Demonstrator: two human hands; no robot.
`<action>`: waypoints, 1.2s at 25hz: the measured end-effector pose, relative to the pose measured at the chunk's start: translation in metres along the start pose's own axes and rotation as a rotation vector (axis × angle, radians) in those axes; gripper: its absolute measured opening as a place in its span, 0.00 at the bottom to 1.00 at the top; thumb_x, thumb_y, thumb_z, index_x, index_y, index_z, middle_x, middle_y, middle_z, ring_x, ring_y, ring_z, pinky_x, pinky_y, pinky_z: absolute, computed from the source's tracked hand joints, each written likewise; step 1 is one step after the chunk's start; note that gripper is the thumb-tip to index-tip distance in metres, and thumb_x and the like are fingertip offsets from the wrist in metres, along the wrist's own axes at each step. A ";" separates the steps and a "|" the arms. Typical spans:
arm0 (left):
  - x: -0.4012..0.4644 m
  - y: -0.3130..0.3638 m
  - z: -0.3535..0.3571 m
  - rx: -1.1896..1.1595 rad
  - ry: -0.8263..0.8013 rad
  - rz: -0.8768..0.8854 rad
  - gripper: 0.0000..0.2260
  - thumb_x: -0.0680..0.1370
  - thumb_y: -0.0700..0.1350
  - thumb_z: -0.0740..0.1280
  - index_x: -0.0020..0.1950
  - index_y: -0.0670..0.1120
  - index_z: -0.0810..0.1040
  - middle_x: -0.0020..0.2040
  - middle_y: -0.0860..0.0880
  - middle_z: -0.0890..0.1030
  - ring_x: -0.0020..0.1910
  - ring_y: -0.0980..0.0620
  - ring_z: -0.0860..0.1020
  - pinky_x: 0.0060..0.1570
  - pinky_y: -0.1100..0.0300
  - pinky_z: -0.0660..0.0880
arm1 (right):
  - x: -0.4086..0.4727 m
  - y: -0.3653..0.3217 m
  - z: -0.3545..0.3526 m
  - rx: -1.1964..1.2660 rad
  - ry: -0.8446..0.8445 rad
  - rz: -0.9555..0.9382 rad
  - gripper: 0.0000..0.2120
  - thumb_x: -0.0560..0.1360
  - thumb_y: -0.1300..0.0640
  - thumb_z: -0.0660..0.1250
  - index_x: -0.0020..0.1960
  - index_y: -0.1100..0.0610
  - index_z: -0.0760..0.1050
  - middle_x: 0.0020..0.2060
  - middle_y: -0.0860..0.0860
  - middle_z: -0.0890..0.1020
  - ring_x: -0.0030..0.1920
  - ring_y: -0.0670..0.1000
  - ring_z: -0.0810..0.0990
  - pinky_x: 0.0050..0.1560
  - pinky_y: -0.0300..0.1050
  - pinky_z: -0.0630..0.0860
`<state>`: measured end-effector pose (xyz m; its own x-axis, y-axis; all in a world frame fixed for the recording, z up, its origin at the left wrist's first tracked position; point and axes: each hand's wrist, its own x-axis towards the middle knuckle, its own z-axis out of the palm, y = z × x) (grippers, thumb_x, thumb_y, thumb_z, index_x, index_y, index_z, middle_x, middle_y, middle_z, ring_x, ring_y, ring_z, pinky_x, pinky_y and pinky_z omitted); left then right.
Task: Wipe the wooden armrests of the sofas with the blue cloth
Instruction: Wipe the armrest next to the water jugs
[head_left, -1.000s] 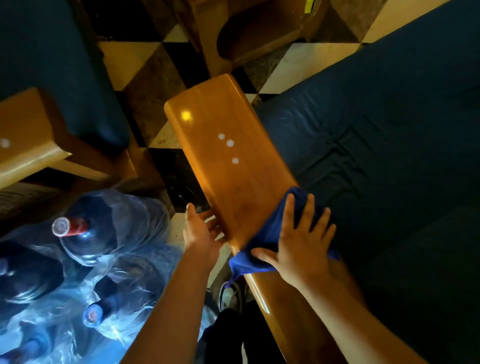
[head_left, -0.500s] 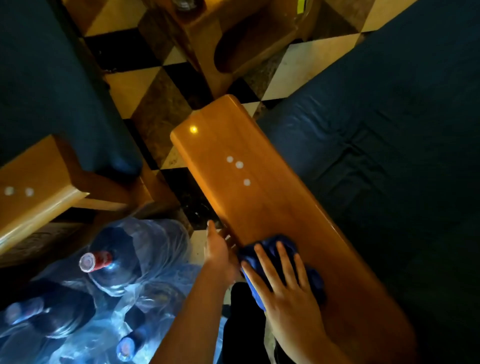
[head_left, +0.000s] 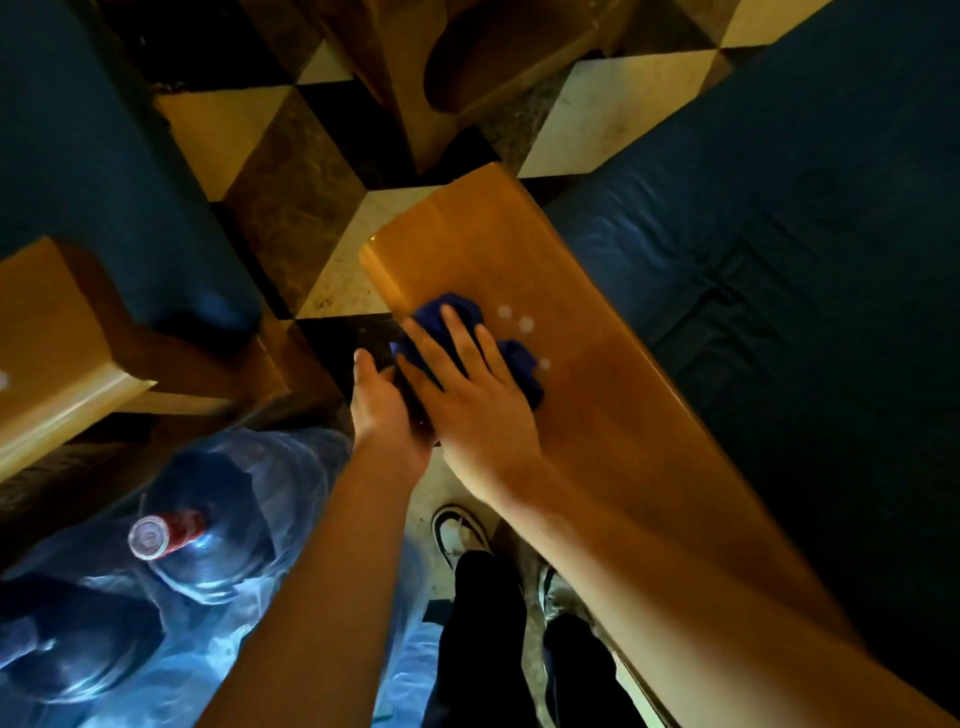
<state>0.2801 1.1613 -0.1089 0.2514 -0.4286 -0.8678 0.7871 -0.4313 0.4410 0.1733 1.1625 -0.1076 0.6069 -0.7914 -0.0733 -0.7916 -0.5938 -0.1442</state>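
A long glossy wooden armrest (head_left: 597, 374) runs from the lower right up to the middle, beside a dark sofa seat (head_left: 779, 270). My right hand (head_left: 467, 384) lies flat on the crumpled blue cloth (head_left: 522, 366), pressing it onto the armrest near its far left edge. My left hand (head_left: 382, 405) is against the armrest's left side, fingers apart, holding nothing that I can see. A second wooden armrest (head_left: 57, 343) of another dark sofa shows at the left.
Large blue water bottles (head_left: 202, 519) wrapped in plastic, one with a red cap, stand at the lower left. The floor is chequered tile (head_left: 291, 156). A wooden table base (head_left: 467, 67) sits at the top. My legs and shoes (head_left: 460, 535) are below.
My right hand has pushed the cloth forward along the armrest, from the near part toward its far end. My left hand moved along the side with it.
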 end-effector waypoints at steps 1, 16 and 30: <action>-0.001 -0.005 0.001 0.044 0.020 -0.028 0.32 0.82 0.68 0.49 0.66 0.47 0.79 0.63 0.42 0.83 0.58 0.43 0.82 0.50 0.49 0.77 | -0.033 0.002 0.001 0.018 0.015 0.010 0.27 0.80 0.56 0.59 0.79 0.51 0.67 0.83 0.51 0.57 0.83 0.62 0.51 0.81 0.62 0.52; 0.010 0.006 0.022 0.113 0.088 -0.135 0.28 0.80 0.69 0.54 0.68 0.52 0.76 0.63 0.46 0.82 0.60 0.42 0.80 0.57 0.37 0.77 | 0.091 0.096 -0.026 0.143 -0.042 0.486 0.50 0.70 0.18 0.52 0.83 0.45 0.49 0.80 0.60 0.62 0.73 0.69 0.68 0.68 0.67 0.69; 0.033 0.073 0.032 0.144 0.077 -0.023 0.30 0.81 0.67 0.54 0.70 0.47 0.75 0.61 0.43 0.83 0.59 0.40 0.81 0.63 0.36 0.76 | 0.164 0.072 -0.034 0.092 -0.178 0.481 0.62 0.59 0.12 0.46 0.82 0.51 0.54 0.81 0.62 0.58 0.77 0.74 0.57 0.74 0.72 0.56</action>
<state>0.3273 1.0901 -0.0981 0.2811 -0.3573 -0.8907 0.7056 -0.5521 0.4442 0.2137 0.9852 -0.0964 0.1847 -0.9300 -0.3179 -0.9794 -0.1472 -0.1384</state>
